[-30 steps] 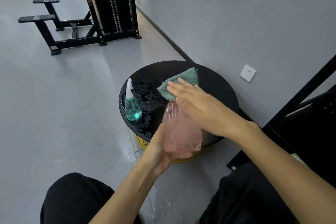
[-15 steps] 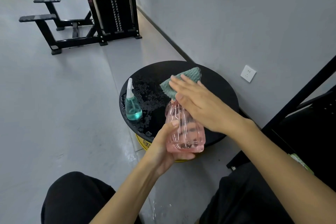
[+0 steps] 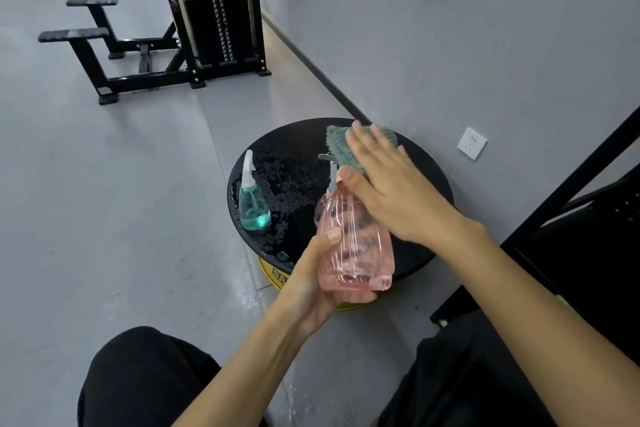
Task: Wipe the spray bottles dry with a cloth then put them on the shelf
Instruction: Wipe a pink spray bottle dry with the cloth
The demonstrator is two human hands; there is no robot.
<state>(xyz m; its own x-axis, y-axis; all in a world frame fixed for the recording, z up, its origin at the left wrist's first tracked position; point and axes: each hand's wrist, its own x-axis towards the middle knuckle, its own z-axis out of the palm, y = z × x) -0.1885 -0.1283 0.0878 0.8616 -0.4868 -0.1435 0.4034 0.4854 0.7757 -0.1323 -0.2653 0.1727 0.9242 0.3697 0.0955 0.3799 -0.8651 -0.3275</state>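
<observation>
The left hand (image 3: 311,288) holds the pink spray bottle (image 3: 356,246) up in the air, just in front of the round black top (image 3: 301,139). The fingers curl under the bottom of the bottle and the thumb sits on its side. I think this is so the bottle does not slip and can be rubbed all around.

The right hand (image 3: 394,194) is flat, with its fingers straight. It presses the green cloth (image 3: 337,146) onto the top part of the pink bottle, by the spray head. A flat hand pushes a lot of cloth on the bottle at once, so more water comes off.

The blue-green spray bottle (image 3: 254,210) stands on the left side of the black top, well apart from both hands. Water drops (image 3: 287,184) lie all around it, so it probably needs a wipe too.

A dark rack (image 3: 588,270) is at the right. It may be the shelf, but I cannot tell. No bottle is on it yet.
</observation>
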